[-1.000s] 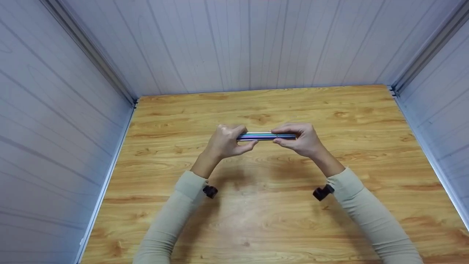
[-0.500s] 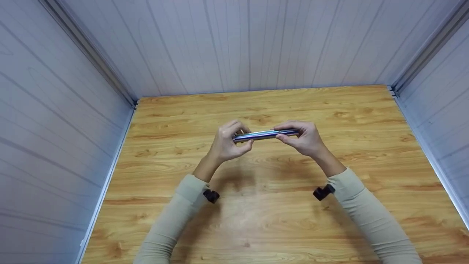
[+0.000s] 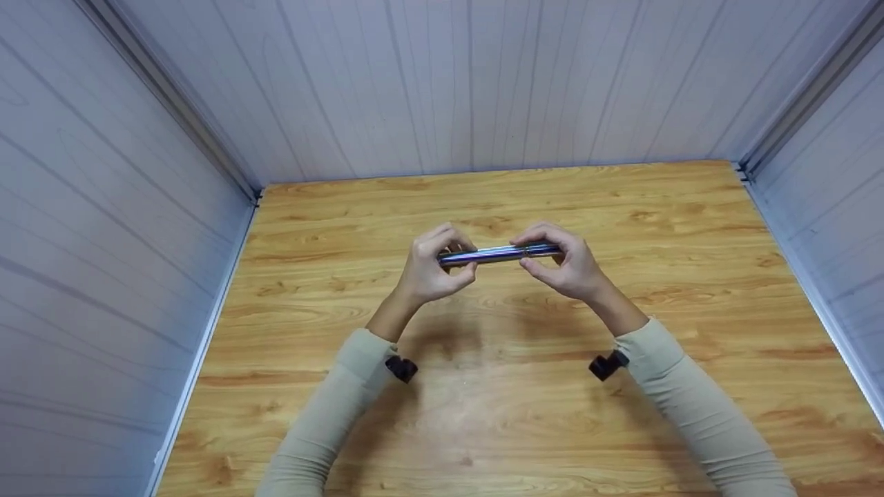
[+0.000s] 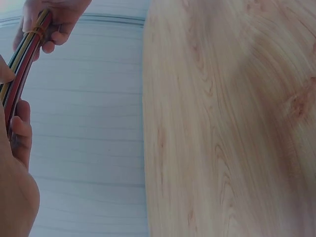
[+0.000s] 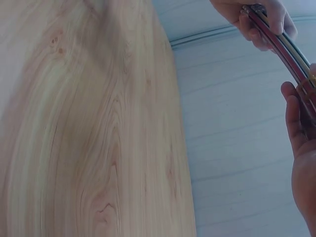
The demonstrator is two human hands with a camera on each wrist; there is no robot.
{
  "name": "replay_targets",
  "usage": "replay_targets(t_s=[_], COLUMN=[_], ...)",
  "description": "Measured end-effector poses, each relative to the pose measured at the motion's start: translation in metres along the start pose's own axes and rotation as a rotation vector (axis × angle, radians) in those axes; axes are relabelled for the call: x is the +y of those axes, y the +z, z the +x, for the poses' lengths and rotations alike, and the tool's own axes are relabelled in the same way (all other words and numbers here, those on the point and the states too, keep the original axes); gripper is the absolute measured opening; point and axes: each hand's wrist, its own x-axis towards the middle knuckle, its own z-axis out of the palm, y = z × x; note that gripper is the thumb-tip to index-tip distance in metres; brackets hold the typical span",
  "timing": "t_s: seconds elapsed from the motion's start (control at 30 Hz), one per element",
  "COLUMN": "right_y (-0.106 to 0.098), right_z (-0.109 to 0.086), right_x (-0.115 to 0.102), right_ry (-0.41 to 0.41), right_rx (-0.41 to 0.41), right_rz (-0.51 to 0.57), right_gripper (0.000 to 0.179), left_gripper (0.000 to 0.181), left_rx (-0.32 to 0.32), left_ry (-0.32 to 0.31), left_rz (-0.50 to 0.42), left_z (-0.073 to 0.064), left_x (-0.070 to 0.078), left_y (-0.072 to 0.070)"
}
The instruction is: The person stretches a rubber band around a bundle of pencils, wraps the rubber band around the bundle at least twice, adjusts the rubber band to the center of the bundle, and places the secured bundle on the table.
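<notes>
A bundle of slim, pencil-like sticks (image 3: pixel 494 254) is held level above the table between both hands. My left hand (image 3: pixel 428 269) grips its left end, thumb on the near side and fingers curled over the far side. At the other end, my right hand (image 3: pixel 573 268) pinches the bundle between thumb and fingers. Close to the right hand, a yellowish rubber band (image 4: pixel 38 31) wraps round the sticks. Red, yellow and dark sticks (image 5: pixel 284 48) show side by side in the right wrist view. Both tips of the bundle are partly covered by the hands in the head view.
The wood-grain table (image 3: pixel 469 386) lies below the hands. Pale panel walls (image 3: pixel 442 90) stand at its back, left and right edges. A small black camera (image 3: pixel 400 368) sits at the left cuff, another black camera (image 3: pixel 608 364) at the right cuff.
The bundle has turned slightly, its right end now a little higher in the head view and its outline narrower. The left fingers have lifted and curled more. Both hands still hold it.
</notes>
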Motion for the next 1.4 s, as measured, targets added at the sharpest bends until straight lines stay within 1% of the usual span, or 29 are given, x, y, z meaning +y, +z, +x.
replay_targets(t_s=[0.2, 0.33, 0.4, 0.6, 0.77, 0.9, 1.0, 1.1, 1.23, 1.4], right_y=[-0.012, -0.012, -0.010, -0.006, -0.008, -0.010, -0.012, -0.016, -0.018, -0.016], right_z=[-0.002, -0.002, -0.001, -0.002, -0.003, -0.003, -0.003, -0.004, -0.004, -0.004], right_x=[0.002, 0.002, 0.001, -0.002, -0.003, -0.003, -0.004, -0.003, -0.002, -0.001], right_ry=[0.006, 0.009, 0.004, 0.019, 0.035, 0.044, 0.047, 0.036, 0.009, -0.004], right_rx=[0.030, 0.020, 0.018, 0.033, 0.089, 0.082, 0.057, 0.054, 0.055, 0.038], right_rz=[0.021, 0.032, 0.030, -0.032, 0.010, 0.011, 0.007, 0.015, 0.028, 0.044], right_gripper=[0.027, 0.027, 0.028, 0.028, 0.026, 0.024, 0.028, 0.029, 0.024, 0.023], left_gripper=[0.010, 0.010, 0.010, 0.013, 0.022, 0.019, 0.016, 0.016, 0.015, 0.016], left_rx=[0.024, 0.032, 0.021, -0.029, -0.049, -0.018, 0.012, 0.031, 0.026, 0.020], left_ry=[0.030, 0.044, 0.043, 0.034, 0.052, 0.067, 0.067, 0.055, 0.040, 0.024], left_rz=[-0.011, -0.006, -0.007, -0.012, 0.046, 0.091, 0.087, 0.072, 0.064, 0.033], left_z=[0.000, 0.002, 0.003, 0.005, 0.001, 0.000, 0.001, 0.001, 0.000, 0.001], left_x=[-0.001, 0.001, 0.003, 0.010, 0.010, 0.009, 0.008, 0.008, 0.007, 0.005], left_y=[-0.006, -0.004, -0.001, 0.006, 0.005, 0.004, 0.002, -0.001, -0.003, 0.000])
